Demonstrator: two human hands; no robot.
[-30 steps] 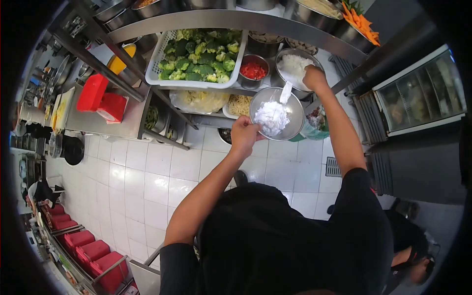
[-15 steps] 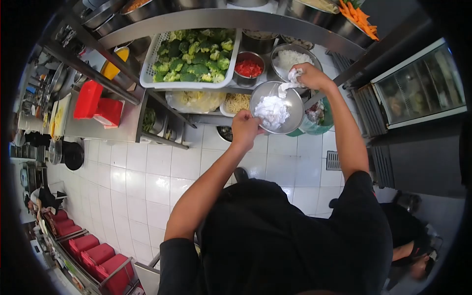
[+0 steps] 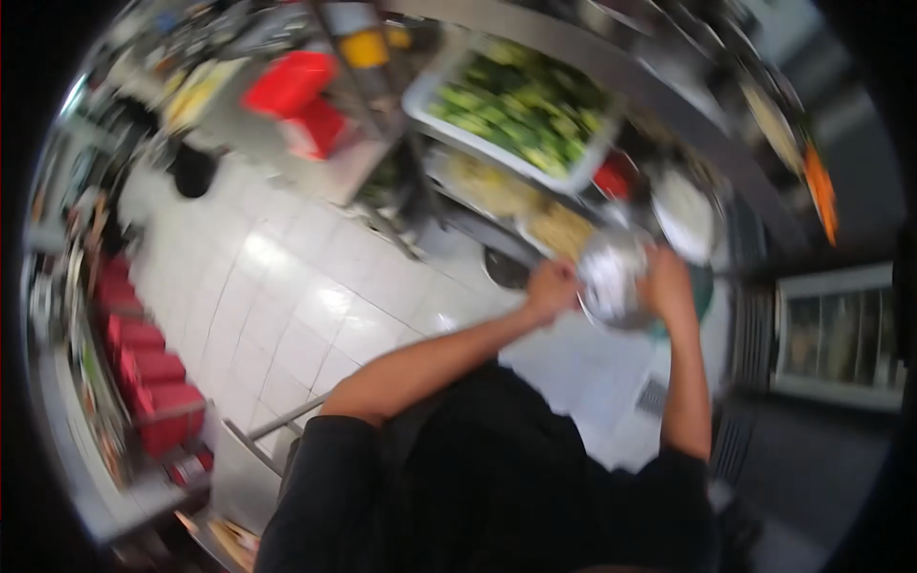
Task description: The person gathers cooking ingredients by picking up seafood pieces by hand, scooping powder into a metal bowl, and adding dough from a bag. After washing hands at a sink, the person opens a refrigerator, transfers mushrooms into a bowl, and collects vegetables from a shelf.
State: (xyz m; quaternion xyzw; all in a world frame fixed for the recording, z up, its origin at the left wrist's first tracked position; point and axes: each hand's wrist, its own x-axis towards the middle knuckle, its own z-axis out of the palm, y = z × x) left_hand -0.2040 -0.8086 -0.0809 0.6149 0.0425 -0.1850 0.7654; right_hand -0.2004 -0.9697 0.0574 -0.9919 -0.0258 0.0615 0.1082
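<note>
A round metal bowl with a white, powdery-looking mass inside is in front of me, blurred by motion. My left hand is closed on its left rim. At the right rim is my right hand, its fingers curled against the bowl; the fingertips are smeared. Just beyond the bowl sit a container of white shreds or grains and a small pot of red pieces. A green container shows partly behind my right hand.
A white basket of broccoli sits on the metal shelving, with yellowish food below it. Orange strips are at the upper right. Red bins line the left, a red box stands on a counter, and a glass-fronted fridge is at right.
My view has swung, so the surroundings appear rotated. My right hand has come down from above the white food container to the bowl's right rim. The left hand keeps its hold.
</note>
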